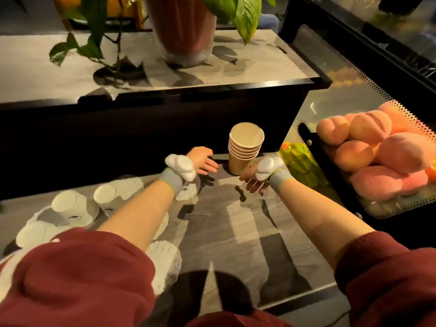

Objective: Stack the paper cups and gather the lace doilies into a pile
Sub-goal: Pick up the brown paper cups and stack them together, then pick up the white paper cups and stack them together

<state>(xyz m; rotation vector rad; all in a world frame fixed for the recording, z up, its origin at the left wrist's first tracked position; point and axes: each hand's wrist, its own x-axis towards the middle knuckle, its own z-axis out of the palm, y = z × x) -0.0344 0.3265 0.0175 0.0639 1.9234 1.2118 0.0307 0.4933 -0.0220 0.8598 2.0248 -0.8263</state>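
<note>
A stack of several tan paper cups (245, 147) stands upright at the back of the grey table (236, 227). My left hand (203, 160) hovers just left of the stack, fingers spread, holding nothing. My right hand (252, 179) is low in front of the stack's base, fingers loosely apart, empty. Three white cups lie upside down at the left: one (107, 195), another (68, 205) and a third (37, 232). White lace doilies lie scattered: one (188, 190) under my left wrist, one (128, 185) behind the cups, one (165, 263) by my left sleeve.
A raised black counter (165, 90) with a potted plant (184, 27) runs along the back. At the right stands a glass display case (354, 95) with pink peach-shaped plush toys (377, 156) and a green toy (299, 159).
</note>
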